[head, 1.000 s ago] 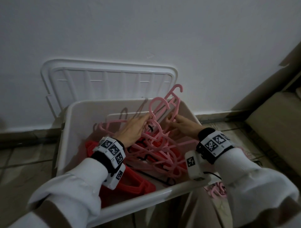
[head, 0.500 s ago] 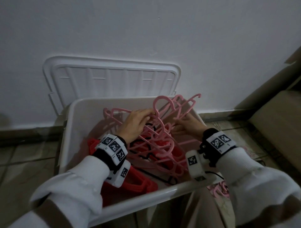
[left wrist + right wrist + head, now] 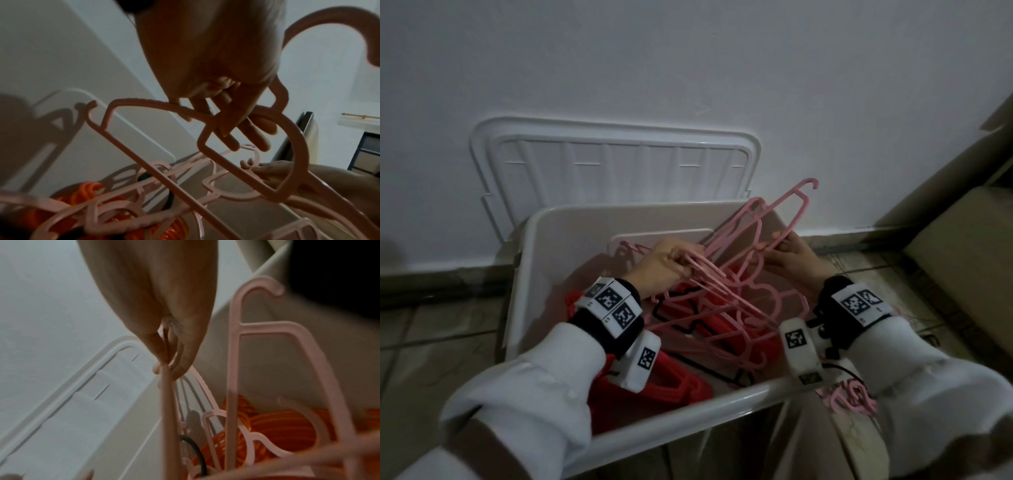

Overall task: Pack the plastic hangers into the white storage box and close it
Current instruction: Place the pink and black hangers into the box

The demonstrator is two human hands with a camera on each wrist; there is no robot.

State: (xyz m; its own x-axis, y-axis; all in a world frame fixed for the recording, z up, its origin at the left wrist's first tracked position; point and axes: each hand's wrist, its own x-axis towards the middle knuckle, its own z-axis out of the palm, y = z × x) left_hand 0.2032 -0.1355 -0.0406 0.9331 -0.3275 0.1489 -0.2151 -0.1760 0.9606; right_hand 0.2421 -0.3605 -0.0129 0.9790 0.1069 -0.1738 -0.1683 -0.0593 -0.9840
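Observation:
The white storage box [image 3: 690, 409] stands open on the floor, and its lid [image 3: 616, 171] leans on the wall behind it. Red hangers [image 3: 664, 387] and a black hanger [image 3: 674, 310] lie inside. A tangled bunch of pink hangers [image 3: 743, 294] slants over them, its ends poking past the far right corner. My left hand [image 3: 685, 258] grips the bunch's left side, with fingers [image 3: 232, 139] hooked through a pink hanger [image 3: 287, 146]. My right hand [image 3: 782, 245] pinches a pink hanger bar [image 3: 167, 402] between thumb and fingers [image 3: 180, 363].
A few more pink hangers [image 3: 849, 401] lie on the tiled floor outside the box, under my right wrist. A beige cardboard box [image 3: 962, 260] stands at the right. The white wall [image 3: 688, 68] runs close behind the lid.
Both hands have turned the pink bunch, so its upper ends swung right and now stick out over the box's far right corner. The hands have spread a little apart.

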